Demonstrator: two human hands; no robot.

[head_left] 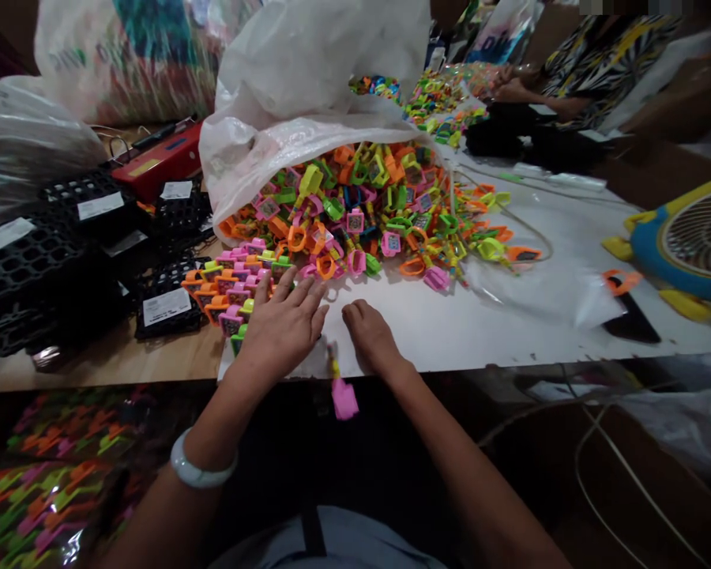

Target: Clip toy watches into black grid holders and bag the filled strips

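My left hand [284,325] lies palm down with its fingers spread over the right side of a block of colourful plastic pieces [228,284] set in rows. To its right, my right hand [368,332] rests on the white table surface [438,336] with its fingers curled together; whatever they hold, if anything, is hidden. Between my wrists, a pink piece with a thin yellow part [344,399] is at the table's front edge. Beyond both hands, a large heap of pink, orange, green and yellow pieces [355,213] spills from a white plastic bag [261,150].
Black trays with white labels [166,304] are stacked at the left, near a red box [159,162]. A blue and yellow fan [681,237] and a dark phone-like object [633,318] are at the right. Another person's arm [560,107] shows at the back right.
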